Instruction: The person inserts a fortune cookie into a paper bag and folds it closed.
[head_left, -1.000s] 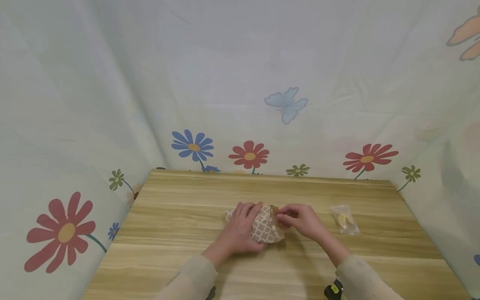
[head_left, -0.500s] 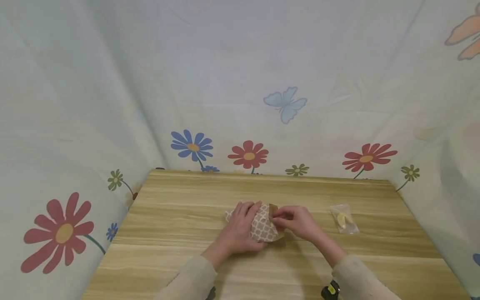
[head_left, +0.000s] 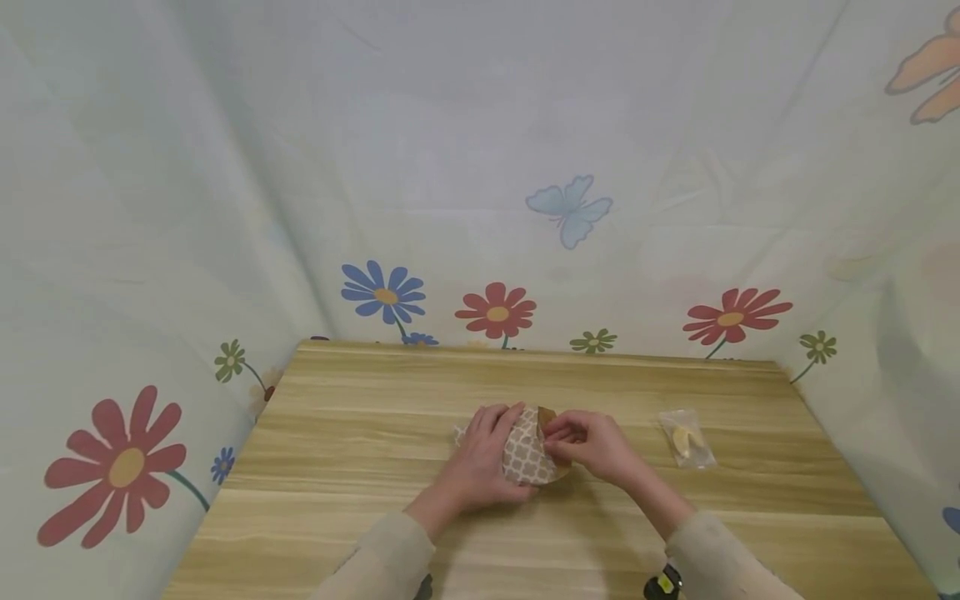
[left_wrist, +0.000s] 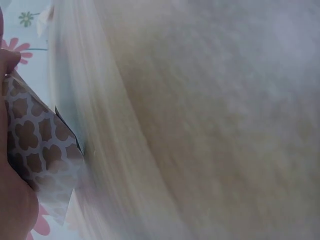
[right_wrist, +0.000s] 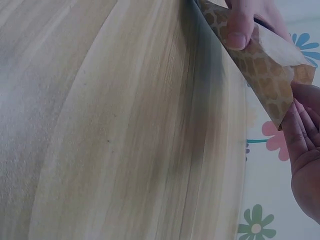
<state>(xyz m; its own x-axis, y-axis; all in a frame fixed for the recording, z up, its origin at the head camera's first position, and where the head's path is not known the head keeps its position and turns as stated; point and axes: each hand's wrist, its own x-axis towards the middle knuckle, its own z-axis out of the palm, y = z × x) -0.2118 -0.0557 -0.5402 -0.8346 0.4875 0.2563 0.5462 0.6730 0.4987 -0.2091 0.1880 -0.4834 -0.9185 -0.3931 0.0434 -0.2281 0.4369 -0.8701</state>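
A paper bag (head_left: 525, 460) with a white lattice pattern on tan lies on the wooden table. My left hand (head_left: 480, 462) grips it from above, the thumb on the near side and the fingers over the far side. At the bag's right end, my right hand (head_left: 600, 446) pinches the edge, where brown paper (head_left: 547, 415) shows. In the right wrist view, the right fingers (right_wrist: 300, 130) meet the bag's open-looking end, and the left thumb (right_wrist: 239, 30) presses its side. The left wrist view shows a corner of the bag (left_wrist: 42, 135). What is inside is hidden.
A small clear plastic packet (head_left: 687, 439) with pale yellowish pieces lies right of the right hand. The wooden table (head_left: 360, 400) ends against a fabric backdrop (head_left: 420, 208) printed with flowers and butterflies. Part of a black device (head_left: 663, 582) shows by the right sleeve.
My right fingertips have shifted slightly left and in toward the bag's end. The left hand keeps its grip in nearly the same place, and the packet stays put.
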